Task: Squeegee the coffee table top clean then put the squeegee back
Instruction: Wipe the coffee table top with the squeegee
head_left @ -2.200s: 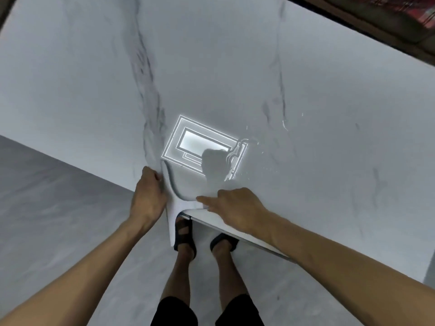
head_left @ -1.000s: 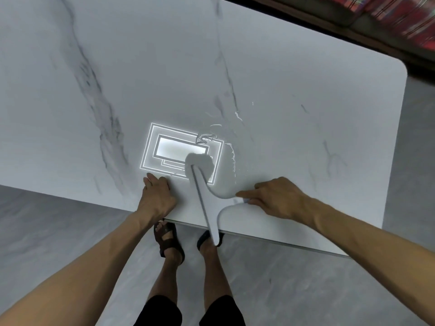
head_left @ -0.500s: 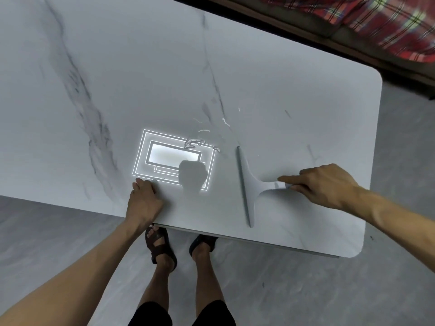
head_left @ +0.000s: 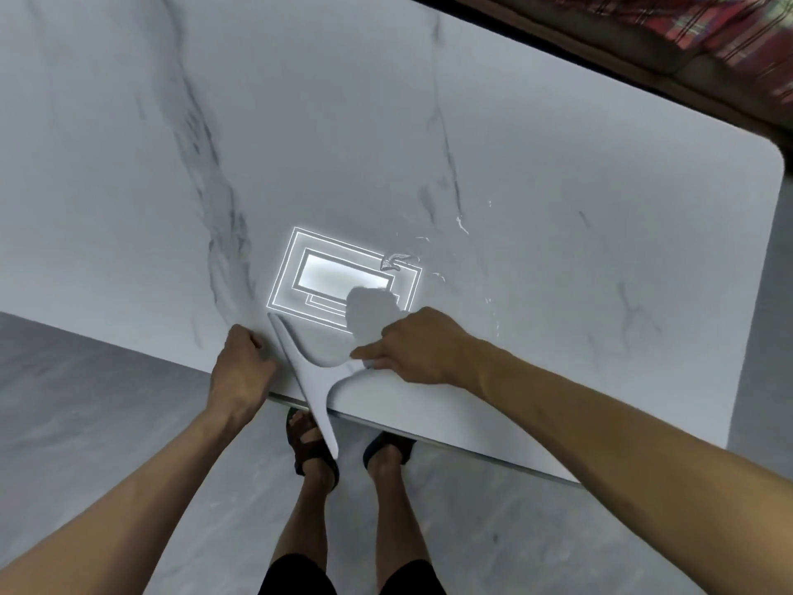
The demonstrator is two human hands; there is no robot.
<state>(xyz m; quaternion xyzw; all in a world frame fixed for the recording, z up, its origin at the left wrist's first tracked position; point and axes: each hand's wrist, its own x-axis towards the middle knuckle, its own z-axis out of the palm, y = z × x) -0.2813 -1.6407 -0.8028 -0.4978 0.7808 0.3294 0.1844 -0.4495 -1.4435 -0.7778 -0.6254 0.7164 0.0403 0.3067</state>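
Observation:
A white marble-look coffee table top [head_left: 558, 208] fills most of the head view. A pale grey squeegee [head_left: 315, 380] lies on its near edge, its long blade running diagonally and sticking out past the edge above my feet. My right hand [head_left: 416, 345] grips the squeegee's handle. My left hand [head_left: 240, 371] rests on the table edge just left of the blade, fingers curled on the surface and holding nothing. Small water streaks [head_left: 461, 225] glint on the top beyond my right hand.
A bright reflection of a ceiling light [head_left: 343, 277] sits on the table just beyond my hands. Grey tiled floor [head_left: 107, 401] lies below and left. A dark sofa edge with red plaid cloth [head_left: 686, 23] borders the far side. The table's rounded corner [head_left: 768, 161] is at right.
My right hand has swept the squeegee leftward from the right part of the table back to the near edge beside my left hand; the blade now overhangs the edge. My left hand stayed put.

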